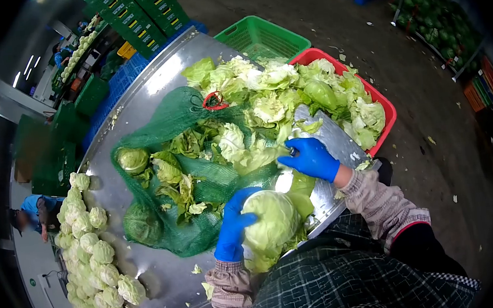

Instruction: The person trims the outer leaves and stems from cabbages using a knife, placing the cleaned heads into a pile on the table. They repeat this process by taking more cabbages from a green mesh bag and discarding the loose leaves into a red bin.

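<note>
My left hand [233, 224], in a blue glove, is wrapped around the side of a pale green cabbage [271, 221] at the table's near edge. A loose outer leaf [301, 191] stands off the cabbage's right side. Just above it, my right hand [310, 159], also gloved in blue, is closed, with a small metallic end [292, 151] poking out by the fingers; the rest of that object is hidden. Beyond my hands a green mesh bag [201, 172] lies spread out, with loose leaves on it and cabbages [142, 223] inside.
Trimmed cabbages [95, 267] are piled on the left of the metal table [180, 297]. Leaves heap up toward a red crate [386, 109], beside a green crate [262, 35]. Green crates [135, 17] stand stacked behind. At far left is another person [37, 213].
</note>
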Demonstrator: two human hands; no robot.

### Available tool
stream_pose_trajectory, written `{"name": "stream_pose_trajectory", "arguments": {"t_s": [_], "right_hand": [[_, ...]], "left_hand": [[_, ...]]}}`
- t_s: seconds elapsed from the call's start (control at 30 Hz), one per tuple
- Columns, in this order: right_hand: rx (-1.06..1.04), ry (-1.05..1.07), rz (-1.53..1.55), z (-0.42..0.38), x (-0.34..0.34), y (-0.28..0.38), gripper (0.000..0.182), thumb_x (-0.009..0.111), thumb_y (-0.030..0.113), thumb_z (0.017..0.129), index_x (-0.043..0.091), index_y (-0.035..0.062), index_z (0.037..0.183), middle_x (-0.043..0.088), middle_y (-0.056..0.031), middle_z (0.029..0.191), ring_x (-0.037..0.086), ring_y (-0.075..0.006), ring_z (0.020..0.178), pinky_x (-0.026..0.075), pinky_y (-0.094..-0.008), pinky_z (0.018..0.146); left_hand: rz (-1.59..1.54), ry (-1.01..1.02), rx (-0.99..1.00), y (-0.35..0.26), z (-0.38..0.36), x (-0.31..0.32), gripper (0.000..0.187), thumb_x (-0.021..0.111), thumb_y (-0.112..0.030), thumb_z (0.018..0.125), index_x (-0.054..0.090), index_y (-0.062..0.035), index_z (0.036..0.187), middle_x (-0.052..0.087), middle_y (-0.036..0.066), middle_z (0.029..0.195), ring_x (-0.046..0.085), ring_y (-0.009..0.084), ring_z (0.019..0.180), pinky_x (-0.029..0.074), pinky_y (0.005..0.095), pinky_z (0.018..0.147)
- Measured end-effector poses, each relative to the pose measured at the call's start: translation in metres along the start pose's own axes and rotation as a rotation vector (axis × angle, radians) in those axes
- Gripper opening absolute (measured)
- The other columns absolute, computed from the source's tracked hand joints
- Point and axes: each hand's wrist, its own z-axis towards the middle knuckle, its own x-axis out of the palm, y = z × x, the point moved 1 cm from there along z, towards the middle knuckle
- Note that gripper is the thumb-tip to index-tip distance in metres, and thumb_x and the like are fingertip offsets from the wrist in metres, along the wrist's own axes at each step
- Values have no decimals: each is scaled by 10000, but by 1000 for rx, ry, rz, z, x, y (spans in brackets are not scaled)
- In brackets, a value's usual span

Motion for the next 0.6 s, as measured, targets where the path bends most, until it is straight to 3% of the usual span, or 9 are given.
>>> {"name": "stream_pose_trajectory", "arguments": {"t_s": [0.03, 0.07, 0.17, 0.2, 0.3, 0.37, 0.5, 0.57, 0.6], "right_hand": [[-66, -80, -314, -7, -4, 9, 545, 756, 349, 771, 606, -23, 1141, 677, -159, 878, 662, -237, 783, 522, -351, 691], [-117, -36, -32, -13, 6, 1, 712, 787, 401, 723, 535, -5, 1252, 662, -206, 996, 652, -305, 913, 510, -386, 760], [-138, 148, 178, -44, 12, 28, 619, 768, 344, 765, 560, -11, 1227, 682, -113, 891, 624, -134, 688, 513, -301, 687], [-183, 62, 283, -42, 19, 24, 517, 746, 275, 799, 583, 4, 1208, 664, -54, 825, 522, -46, 611, 477, -229, 633], [61, -5, 681, -31, 11, 13, 469, 747, 234, 802, 599, 28, 1197, 668, -42, 824, 496, -28, 642, 446, -196, 616], [-255, -56, 415, -41, 18, 23, 508, 765, 219, 778, 585, 34, 1215, 663, -62, 1074, 578, -60, 718, 480, -216, 661], [-468, -293, 266, -47, 41, 37, 455, 745, 179, 798, 592, 32, 1201, 657, -72, 1086, 575, -77, 793, 481, -229, 696], [-252, -47, 571, -37, 27, 22, 393, 718, 204, 824, 611, 35, 1162, 668, -108, 1041, 645, -160, 907, 523, -279, 771], [-23, -109, 558, -35, 20, 24, 306, 692, 165, 844, 636, 27, 1111, 684, -94, 965, 649, -155, 854, 523, -275, 765]], "left_hand": [[-16, -36, 43, -1, 1, -1, 525, 677, -152, 710, 559, -21, 1205, 602, 102, 1119, 573, 218, 1031, 467, 331, 914], [-71, -185, 39, 4, -2, 2, 535, 666, -246, 739, 549, -7, 1203, 597, 105, 1127, 572, 227, 1029, 463, 345, 919], [-199, -459, 186, 16, 9, 11, 553, 655, -277, 766, 525, 10, 1220, 591, 106, 1134, 566, 239, 1049, 457, 359, 933], [-259, -463, 181, 18, 10, 10, 565, 622, -330, 820, 496, 10, 1253, 572, 120, 1186, 553, 262, 1095, 452, 390, 951], [-561, -499, 135, 19, 12, 10, 578, 590, -386, 858, 473, -15, 1285, 543, 131, 1248, 538, 282, 1136, 451, 416, 962], [-634, -503, 138, 17, 15, 10, 619, 567, -453, 872, 448, -35, 1312, 512, 129, 1298, 515, 293, 1173, 431, 438, 991], [-717, -464, 127, 16, 18, 19, 710, 535, -545, 854, 415, -41, 1340, 475, 152, 1333, 482, 325, 1201, 413, 463, 1005], [-740, -453, 156, 9, 19, 28, 740, 511, -581, 848, 408, -49, 1351, 489, 170, 1313, 503, 347, 1166, 445, 484, 964], [-769, -503, 116, 6, 18, 28, 726, 464, -599, 855, 419, -66, 1346, 486, 170, 1314, 505, 352, 1156, 446, 493, 960]]}}
